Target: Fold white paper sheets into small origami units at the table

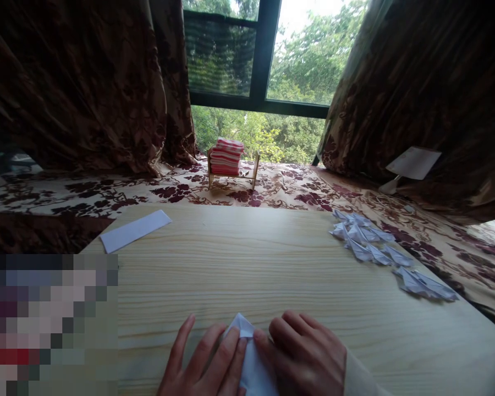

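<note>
A white sheet of paper (258, 368) lies on the wooden table near its front edge, its far end folded to a point. My left hand (208, 360) presses on the paper's left side; its index and middle fingers lie close together by the folded tip and the outer fingers are spread. On the other side, my right hand (303, 352) has its fingers curled, with the thumb side pinching the paper's right edge just below the point. The lower part of the paper runs out of view between my hands.
Several pointed folded-paper pieces (369, 239) lie along the table's right edge. A flat white paper strip (136, 231) rests at the back left. Behind the table (231, 258), red-and-white striped cloths (226, 158) are stacked on a small rack, on a floral cover. Lower left is pixelated.
</note>
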The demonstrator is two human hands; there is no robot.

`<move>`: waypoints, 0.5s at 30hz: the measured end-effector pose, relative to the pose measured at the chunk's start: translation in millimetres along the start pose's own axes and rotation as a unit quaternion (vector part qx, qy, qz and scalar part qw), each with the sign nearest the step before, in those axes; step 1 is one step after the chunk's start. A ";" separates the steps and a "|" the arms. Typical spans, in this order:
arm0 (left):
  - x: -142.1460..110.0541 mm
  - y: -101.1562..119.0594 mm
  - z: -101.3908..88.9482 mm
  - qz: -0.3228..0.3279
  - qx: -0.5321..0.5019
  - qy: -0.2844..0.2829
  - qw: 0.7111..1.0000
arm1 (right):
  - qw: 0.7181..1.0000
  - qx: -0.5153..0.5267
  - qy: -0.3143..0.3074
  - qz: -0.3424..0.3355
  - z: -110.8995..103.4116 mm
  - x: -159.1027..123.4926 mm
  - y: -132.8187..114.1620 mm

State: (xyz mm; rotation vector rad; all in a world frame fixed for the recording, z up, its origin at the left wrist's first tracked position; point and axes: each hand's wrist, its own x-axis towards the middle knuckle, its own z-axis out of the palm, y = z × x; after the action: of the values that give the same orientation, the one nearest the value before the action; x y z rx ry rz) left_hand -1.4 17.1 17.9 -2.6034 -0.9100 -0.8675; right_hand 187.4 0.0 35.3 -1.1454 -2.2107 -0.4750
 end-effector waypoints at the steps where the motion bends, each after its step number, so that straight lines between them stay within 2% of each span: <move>1: 0.2 0.5 0.1 0.002 -0.003 0.003 1.000 | 1.000 0.004 -0.005 0.003 1.5 -1.0 0.5; 7: 2.4 2.8 -0.9 0.010 -0.004 0.009 1.000 | 0.998 0.017 -0.060 0.012 -1.4 7.2 4.2; 12: 4.3 3.6 -1.8 0.007 0.000 0.013 1.000 | 0.990 -0.019 -0.138 -0.003 -3.7 18.3 1.5; 15: 4.2 3.2 -2.9 0.011 -0.005 0.020 1.000 | 0.990 -0.023 -0.137 0.007 -2.3 20.8 1.0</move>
State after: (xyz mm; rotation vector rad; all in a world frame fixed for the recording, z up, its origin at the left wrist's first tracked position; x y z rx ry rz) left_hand 1.9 15.5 22.6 -2.5888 -0.8658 -0.9176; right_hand 179.7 12.0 50.6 -1.3174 -2.4325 -0.3834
